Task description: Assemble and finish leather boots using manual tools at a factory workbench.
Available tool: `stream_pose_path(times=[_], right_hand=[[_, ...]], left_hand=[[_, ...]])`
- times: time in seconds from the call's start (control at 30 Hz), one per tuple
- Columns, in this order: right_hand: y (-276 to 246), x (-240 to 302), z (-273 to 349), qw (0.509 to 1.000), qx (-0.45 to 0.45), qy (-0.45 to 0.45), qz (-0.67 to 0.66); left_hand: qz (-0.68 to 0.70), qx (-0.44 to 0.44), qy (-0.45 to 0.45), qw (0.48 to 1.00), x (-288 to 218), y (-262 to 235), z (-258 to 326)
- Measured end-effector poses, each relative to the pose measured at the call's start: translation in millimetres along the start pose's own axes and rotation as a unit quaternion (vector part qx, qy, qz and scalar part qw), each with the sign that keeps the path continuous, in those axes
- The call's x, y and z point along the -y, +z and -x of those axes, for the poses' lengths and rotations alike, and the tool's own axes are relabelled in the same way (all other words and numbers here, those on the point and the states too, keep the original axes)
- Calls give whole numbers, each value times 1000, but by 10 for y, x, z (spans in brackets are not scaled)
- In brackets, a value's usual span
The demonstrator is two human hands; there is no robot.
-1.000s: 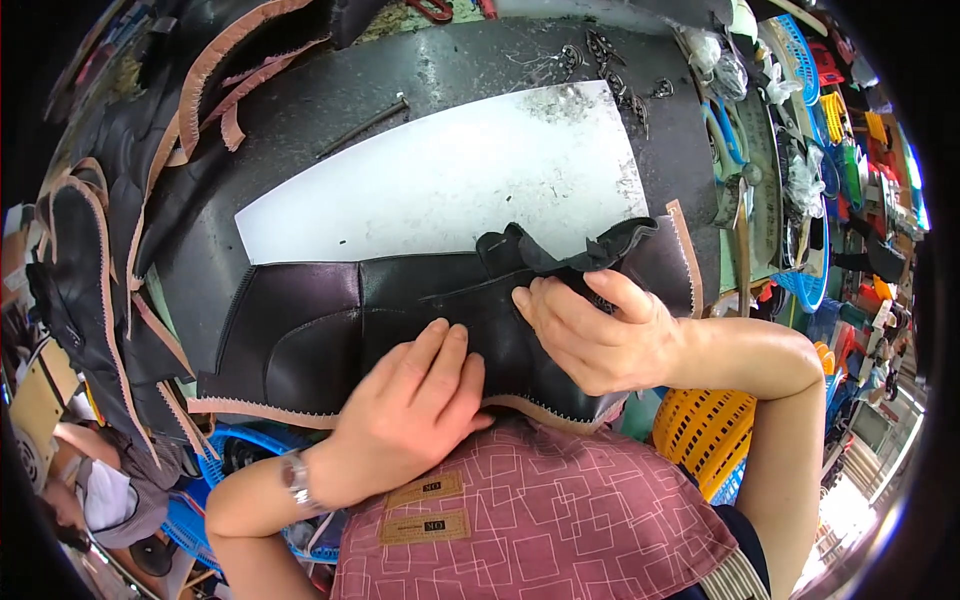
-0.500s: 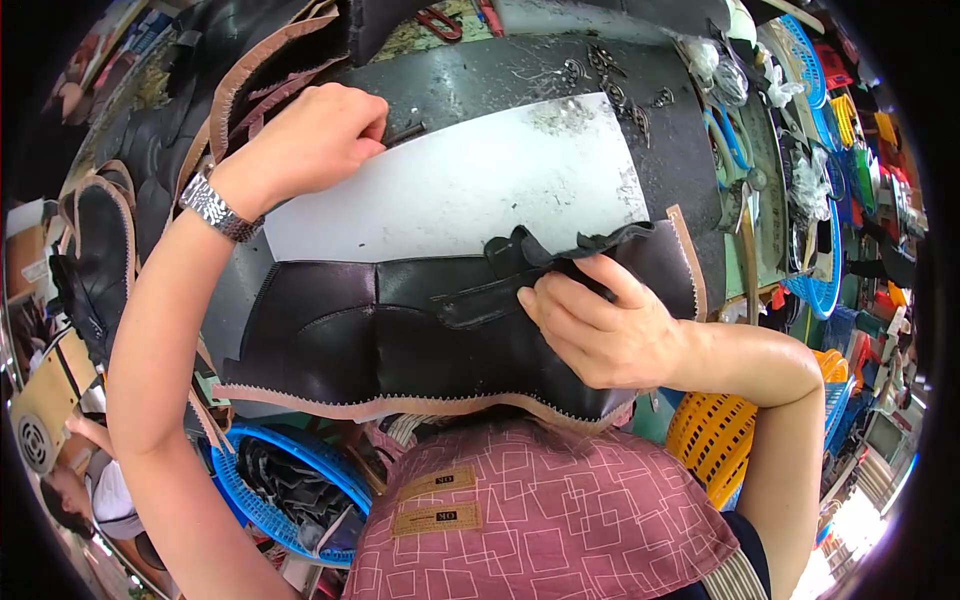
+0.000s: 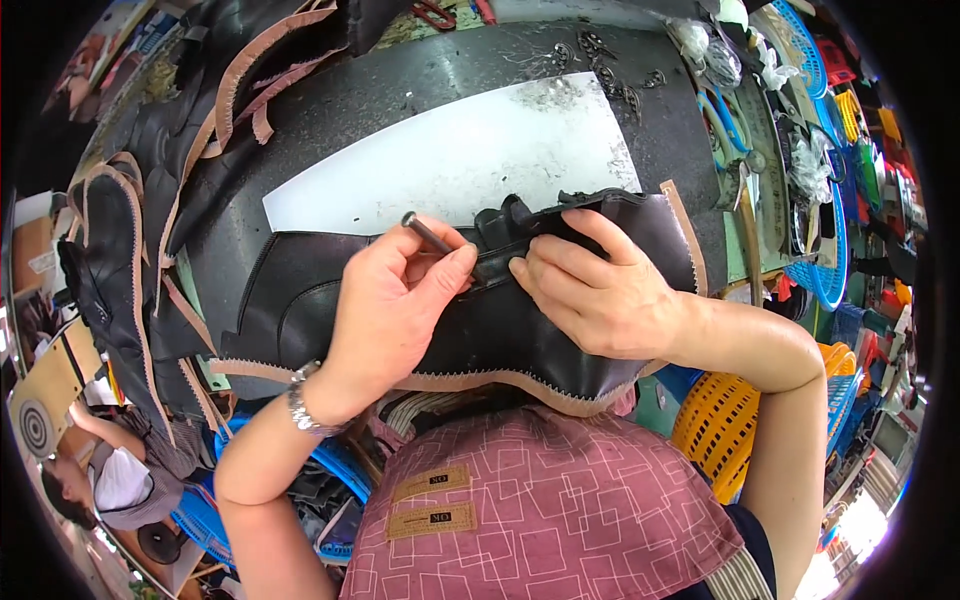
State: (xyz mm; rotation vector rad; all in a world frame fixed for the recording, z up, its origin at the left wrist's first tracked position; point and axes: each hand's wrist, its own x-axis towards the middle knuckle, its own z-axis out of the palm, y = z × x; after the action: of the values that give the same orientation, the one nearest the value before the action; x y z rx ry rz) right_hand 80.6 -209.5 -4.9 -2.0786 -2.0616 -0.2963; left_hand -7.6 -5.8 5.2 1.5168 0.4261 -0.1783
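The black leather boot upper (image 3: pixel 330 300) lies flat along the near edge of the dark worktable (image 3: pixel 400 100), its pinked tan lining edge overhanging toward the person's lap and its far part resting on the white cutting board (image 3: pixel 470 160) at the table's middle. The left hand (image 3: pixel 385 310) has its fingers closed around a slim dark metal tool (image 3: pixel 432 238), held like a pen, with the tip hidden at the folded seam near the upper's top. The right hand (image 3: pixel 595 295) presses down just beside it, fingers spread flat and holding nothing, pinning the leather. The right fingertips sit very close to the tool's working end, so a slip could well jab them or score the finished leather; and if the pinning hand eases, the overhanging piece might slide off the near edge. More cut uppers (image 3: pixel 110 260) are heaped at the left edge, metal buckles (image 3: pixel 610 70) lie scattered by the far edge, and blue baskets (image 3: pixel 820 230) stand at the right.
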Motion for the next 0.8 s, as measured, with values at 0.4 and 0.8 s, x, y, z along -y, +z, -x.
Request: stream_pose_path(times=[0.4,0.8], right_hand=[[39,2,25,999,-18,23,-14],[106,-34,23,999,-40,15,-10]], left_hand=[[1,-138,48,989,129,194,64],[-56,-131,102,985,246,154,70]])
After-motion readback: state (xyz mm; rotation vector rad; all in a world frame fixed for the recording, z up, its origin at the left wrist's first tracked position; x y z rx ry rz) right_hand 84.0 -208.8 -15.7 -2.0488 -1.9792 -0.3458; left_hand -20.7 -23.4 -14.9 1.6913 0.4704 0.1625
